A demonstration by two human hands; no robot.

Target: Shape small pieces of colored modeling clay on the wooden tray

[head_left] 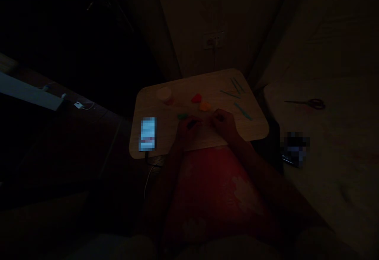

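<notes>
Curling inward, the left hand (189,129) and right hand (224,125) met over the pale wooden board (166,129), though dimness hid whether they gripped anything; red clay (196,98) and orange clay (204,106) lay just ahead, where a misjudged reach in that poor light could have smeared them.

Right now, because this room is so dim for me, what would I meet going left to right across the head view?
phone, round pale tub, green lump, left hand, right hand, teal tools, scissors
</notes>
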